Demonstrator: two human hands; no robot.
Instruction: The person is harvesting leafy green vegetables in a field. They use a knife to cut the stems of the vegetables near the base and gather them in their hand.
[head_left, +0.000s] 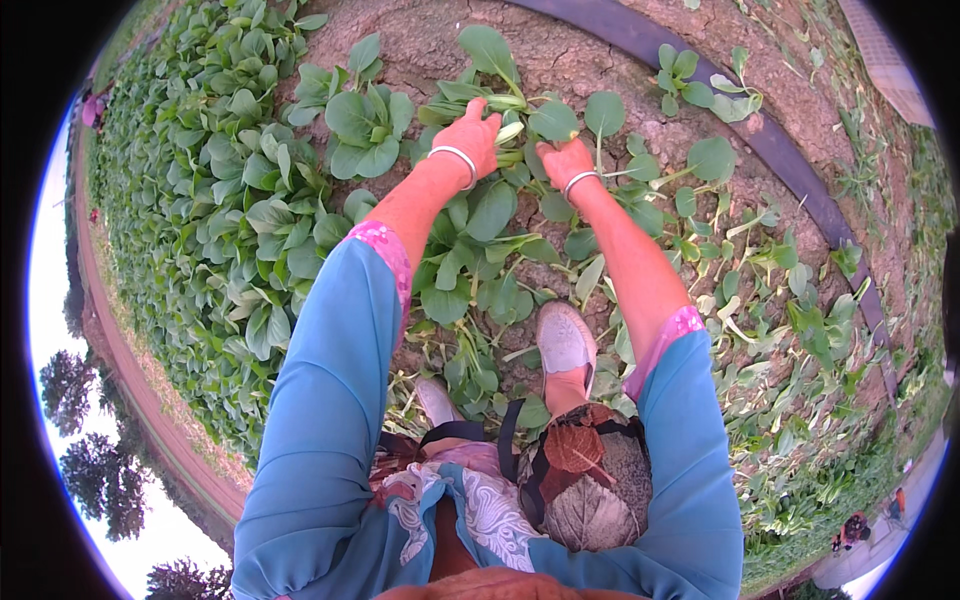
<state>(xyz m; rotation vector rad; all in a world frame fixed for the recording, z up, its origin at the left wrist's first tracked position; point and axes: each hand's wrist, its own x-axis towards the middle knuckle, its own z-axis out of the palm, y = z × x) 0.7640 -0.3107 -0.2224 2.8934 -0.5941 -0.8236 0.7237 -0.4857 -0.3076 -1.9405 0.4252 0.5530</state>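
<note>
My left hand (471, 142), with a pale bangle at the wrist, is closed around a bunch of leafy greens (504, 103) with pale green stems, above the soil. Just to its right, my right hand (564, 160), also with a bangle, has its fingers bent at the edge of a round green leaf (553, 121); whether it grips the leaf is not clear. Rooted leafy green plants (367, 131) stand left of my left hand. More leafy plants (450, 262) grow below both hands, in front of my shoes.
A dense bed of leafy greens (217, 187) fills the left side. A dark flat hose (795, 165) curves across the soil at the right. Loose leaves (750, 322) lie scattered on the right. My shoe (564, 337) is on the ground. Distant people (853, 529) are at the lower right.
</note>
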